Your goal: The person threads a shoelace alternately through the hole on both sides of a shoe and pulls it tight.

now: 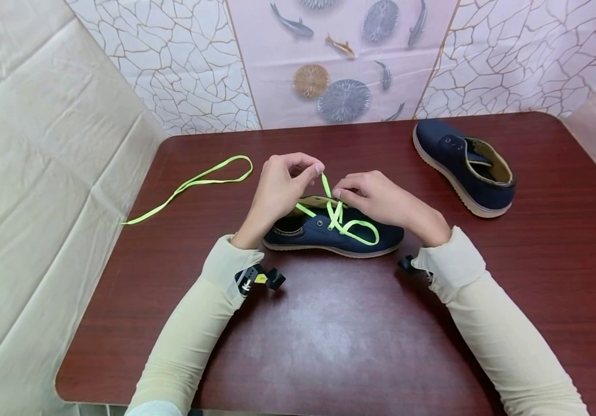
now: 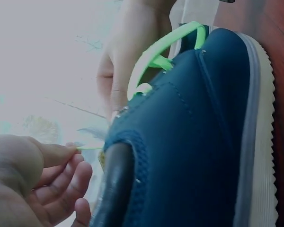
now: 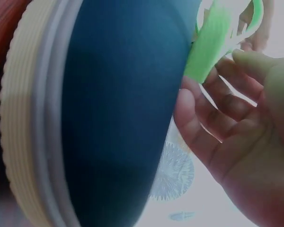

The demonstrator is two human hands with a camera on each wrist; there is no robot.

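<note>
A navy canvas shoe [image 1: 329, 234] sits on the table with its toe to the right, and a neon-green shoelace [image 1: 335, 216] runs through some of its eyelets. One loop of this lace droops over the near side. Above the shoe's opening, my left hand [image 1: 285, 182] pinches one end of the lace between thumb and forefinger; a thin stretch shows at the fingertips [image 2: 76, 149] in the left wrist view. My right hand [image 1: 376, 196] reaches over the shoe from the toe side. Its thumb and fingers pinch the lace [image 3: 210, 45] close by the eyelets.
A second navy shoe [image 1: 464, 167], with no lace in its eyelets, stands at the back right. Another green shoelace [image 1: 189, 184] lies in a long loop at the back left, one end at the table's left edge. Patterned cloth [image 1: 194, 69] hangs behind the dark red table [image 1: 319, 335].
</note>
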